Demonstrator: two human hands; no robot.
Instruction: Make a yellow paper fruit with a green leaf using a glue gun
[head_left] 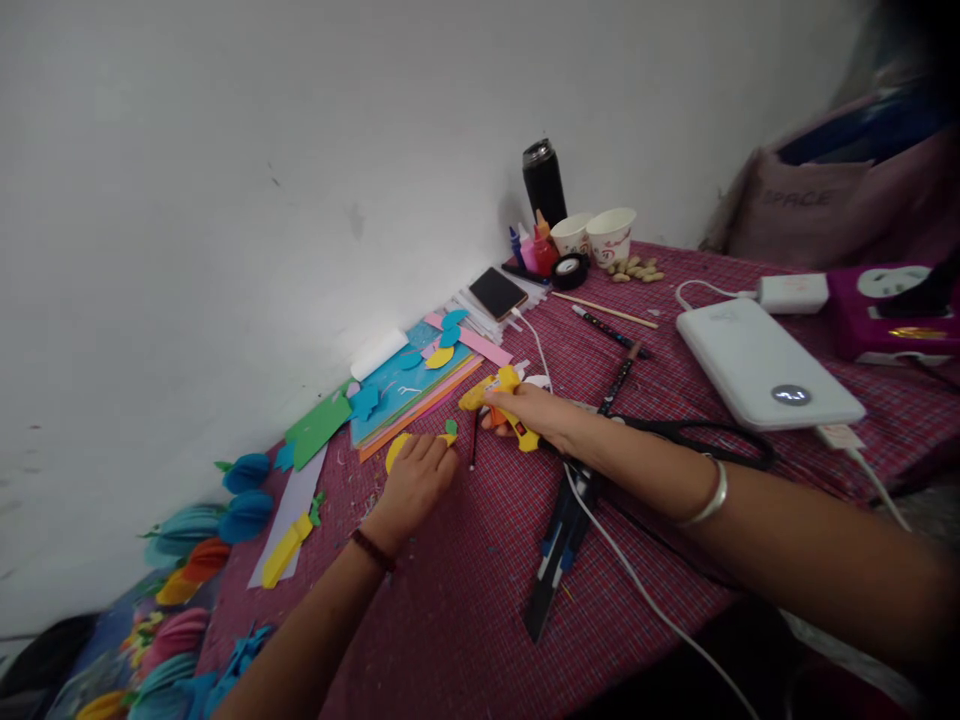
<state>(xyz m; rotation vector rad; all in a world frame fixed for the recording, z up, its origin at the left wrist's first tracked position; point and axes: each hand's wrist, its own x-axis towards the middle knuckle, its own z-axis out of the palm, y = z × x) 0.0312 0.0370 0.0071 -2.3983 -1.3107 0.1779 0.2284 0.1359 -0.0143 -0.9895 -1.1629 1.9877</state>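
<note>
My right hand (529,408) is wrapped round a yellow glue gun (496,394), whose nozzle points left towards the stack of coloured paper. Its white cord (637,585) trails back across the cloth towards me. My left hand (415,482) lies palm down, fingers pressing on a yellow paper shape with a small green leaf (450,430). The two hands sit close together on the red checked tablecloth (465,600).
Coloured paper sheets (409,385) and a phone (497,293) lie by the wall. Behind are a black flask (544,182), two paper cups (611,235), small paint bottles, black tape, peanuts. A white power bank (761,360), scissors (712,440) and folded paper fruits (187,525) also surround me.
</note>
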